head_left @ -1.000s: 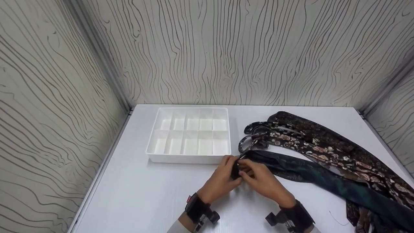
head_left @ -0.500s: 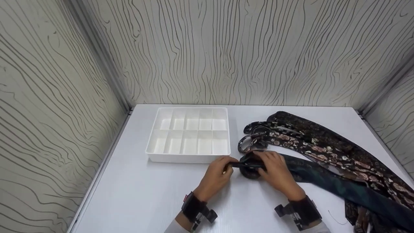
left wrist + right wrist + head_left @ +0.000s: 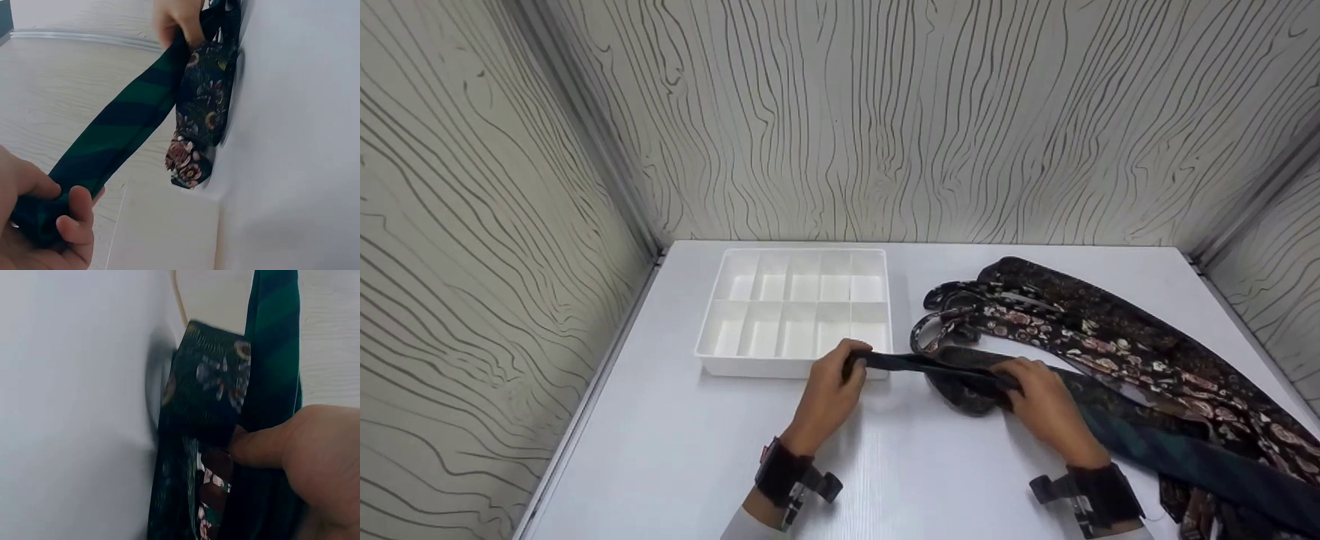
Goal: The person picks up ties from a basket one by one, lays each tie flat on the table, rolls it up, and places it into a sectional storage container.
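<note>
A navy-and-green striped necktie (image 3: 129, 118) is stretched between my two hands, low over the table in front of the white box. My left hand (image 3: 825, 386) grips its left end, with the fingers curled round the folded fabric in the left wrist view. Farther along the same tie, my right hand (image 3: 1046, 409) pinches it, the thumb (image 3: 261, 447) pressed on the cloth. Right beside that stretch hangs a looped dark floral tie (image 3: 205, 90). More striped fabric (image 3: 1177, 450) trails from the right hand toward the table's right front corner.
Several dark floral neckties (image 3: 1080, 337) lie looped and spread across the right side of the white table (image 3: 660, 450). A white divided box (image 3: 795, 367) stands behind my left hand. Patterned wall panels (image 3: 840, 135) enclose the back and sides.
My hands have gone from close together to well apart, left hand leftward and right hand rightward, drawing the striped necktie out between them. The box and the floral ties have stayed put.
</note>
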`<state>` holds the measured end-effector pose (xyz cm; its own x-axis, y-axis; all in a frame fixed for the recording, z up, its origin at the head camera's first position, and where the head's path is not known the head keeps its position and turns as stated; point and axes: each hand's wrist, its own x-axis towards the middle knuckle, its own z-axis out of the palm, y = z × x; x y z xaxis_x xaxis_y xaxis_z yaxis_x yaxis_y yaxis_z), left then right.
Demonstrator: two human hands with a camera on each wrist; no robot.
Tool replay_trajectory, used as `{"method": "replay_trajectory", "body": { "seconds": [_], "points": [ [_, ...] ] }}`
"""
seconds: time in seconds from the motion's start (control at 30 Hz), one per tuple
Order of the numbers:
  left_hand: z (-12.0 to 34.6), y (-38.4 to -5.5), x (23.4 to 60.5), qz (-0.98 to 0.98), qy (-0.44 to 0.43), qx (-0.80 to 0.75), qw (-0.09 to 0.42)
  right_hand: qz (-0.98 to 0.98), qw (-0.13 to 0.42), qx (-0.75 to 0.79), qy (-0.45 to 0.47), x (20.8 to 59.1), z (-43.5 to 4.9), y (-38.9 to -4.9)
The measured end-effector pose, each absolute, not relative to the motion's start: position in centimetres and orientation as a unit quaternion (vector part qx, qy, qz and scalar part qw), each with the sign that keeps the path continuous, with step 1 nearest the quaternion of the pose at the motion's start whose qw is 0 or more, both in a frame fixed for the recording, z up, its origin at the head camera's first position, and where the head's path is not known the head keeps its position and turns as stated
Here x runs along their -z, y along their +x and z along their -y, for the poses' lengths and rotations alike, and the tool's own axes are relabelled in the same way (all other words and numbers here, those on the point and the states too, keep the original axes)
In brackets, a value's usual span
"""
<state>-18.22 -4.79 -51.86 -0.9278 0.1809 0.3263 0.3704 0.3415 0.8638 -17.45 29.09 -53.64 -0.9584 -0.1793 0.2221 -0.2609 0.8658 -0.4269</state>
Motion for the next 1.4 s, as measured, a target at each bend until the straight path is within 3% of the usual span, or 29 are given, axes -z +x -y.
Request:
{"method": "replay_trajectory", "body": {
  "seconds": [0.17, 0.67, 1.07, 1.27, 1.4],
  "points": [
    [6.5, -18.5, 51.7, 0.809, -0.144, 0.563, 0.088, 0.962, 0.091, -0.238, 0.102, 53.8, -31.1, -16.9],
    [11.2, -18.4, 52.6, 0.813, -0.071, 0.571, 0.095, 0.967, 0.024, -0.248, 0.045, 53.9, -35.5, -15.1],
    [14.0, -17.7, 53.5, 0.801, -0.029, 0.59, 0.093, 0.979, 0.054, -0.196, 0.024, 53.4, -37.1, -14.5],
    [14.8, -17.5, 53.5, 0.81, -0.015, 0.578, 0.101, 0.973, 0.095, -0.204, 0.044, 53.2, -37.2, -14.5],
    [15.3, -17.3, 53.3, 0.815, -0.009, 0.57, 0.102, 0.966, 0.072, -0.24, 0.06, 53.2, -37.6, -14.5]
  ]
}}
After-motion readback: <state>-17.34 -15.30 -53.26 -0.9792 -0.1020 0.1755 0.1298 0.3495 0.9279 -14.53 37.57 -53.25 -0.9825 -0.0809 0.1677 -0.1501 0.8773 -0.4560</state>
